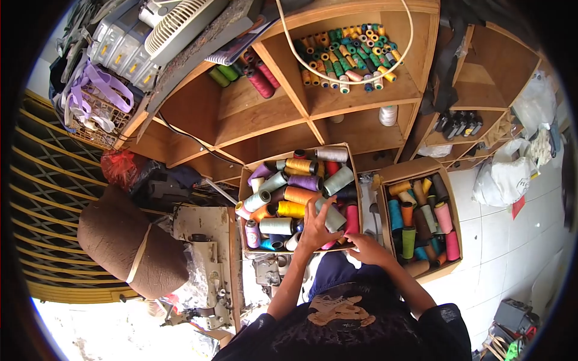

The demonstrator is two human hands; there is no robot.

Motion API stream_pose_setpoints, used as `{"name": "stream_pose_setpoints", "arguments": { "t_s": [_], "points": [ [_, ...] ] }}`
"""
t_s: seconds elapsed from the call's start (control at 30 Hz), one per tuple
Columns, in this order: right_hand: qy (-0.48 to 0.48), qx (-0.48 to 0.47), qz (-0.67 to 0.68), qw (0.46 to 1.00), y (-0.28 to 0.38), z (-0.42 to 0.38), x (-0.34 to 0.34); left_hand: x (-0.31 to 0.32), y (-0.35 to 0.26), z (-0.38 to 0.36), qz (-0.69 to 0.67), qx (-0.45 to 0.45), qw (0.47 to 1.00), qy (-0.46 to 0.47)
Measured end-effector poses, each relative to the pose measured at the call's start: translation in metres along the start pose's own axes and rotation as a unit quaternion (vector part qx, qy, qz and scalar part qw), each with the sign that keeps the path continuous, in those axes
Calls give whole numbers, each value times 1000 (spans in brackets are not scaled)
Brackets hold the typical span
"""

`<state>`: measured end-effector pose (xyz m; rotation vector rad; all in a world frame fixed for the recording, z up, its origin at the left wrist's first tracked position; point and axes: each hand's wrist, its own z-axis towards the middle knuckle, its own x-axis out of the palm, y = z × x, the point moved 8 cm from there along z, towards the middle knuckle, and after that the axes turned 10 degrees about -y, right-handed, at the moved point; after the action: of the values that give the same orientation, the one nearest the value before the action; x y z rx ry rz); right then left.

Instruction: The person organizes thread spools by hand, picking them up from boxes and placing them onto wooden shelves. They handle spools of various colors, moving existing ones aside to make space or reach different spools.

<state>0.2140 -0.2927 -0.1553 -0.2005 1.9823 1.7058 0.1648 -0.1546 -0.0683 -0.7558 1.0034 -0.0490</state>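
A cardboard box [245,180] full of large thread cones in many colours stands in front of me. Over its near right part is my left hand [316,228], fingers spread beside and over a pale grey-green thread cone [332,215]. Whether the fingers press on that cone is not clear. My right hand [367,249] is at the box's near right corner, close to a magenta thread cone [351,219]. Its fingers point toward my left hand, and their tips are too small to make out. A yellow thread cone [291,209] and an orange one [300,195] lie left of my left hand.
A second box [453,265] of thread cones stands to the right. Wooden shelves [361,107] behind hold several small spools [346,54]. At left are a sewing machine [208,274] and a brown bundle [123,243]. A white cable loop [295,51] hangs before the shelves.
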Motion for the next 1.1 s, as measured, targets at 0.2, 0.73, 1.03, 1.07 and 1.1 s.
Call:
{"name": "stream_pose_setpoints", "arguments": {
  "t_s": [0.2,0.73,1.03,1.07,1.1],
  "points": [
    [-47,-39,5,998,2,0,13,56,31,-2,-27,-65,997,-14],
    [-178,-17,-147,973,3,55,-31,-9,106,14,158,-168,961,-153],
    [-143,37,-198,969,17,61,-47,-24,96,5,76,-251,960,-100],
    [-147,65,-197,967,13,61,-49,-25,96,1,50,-263,960,-85],
    [-179,59,-191,963,10,62,-52,-23,99,-4,16,-268,960,-79]
  ]
}}
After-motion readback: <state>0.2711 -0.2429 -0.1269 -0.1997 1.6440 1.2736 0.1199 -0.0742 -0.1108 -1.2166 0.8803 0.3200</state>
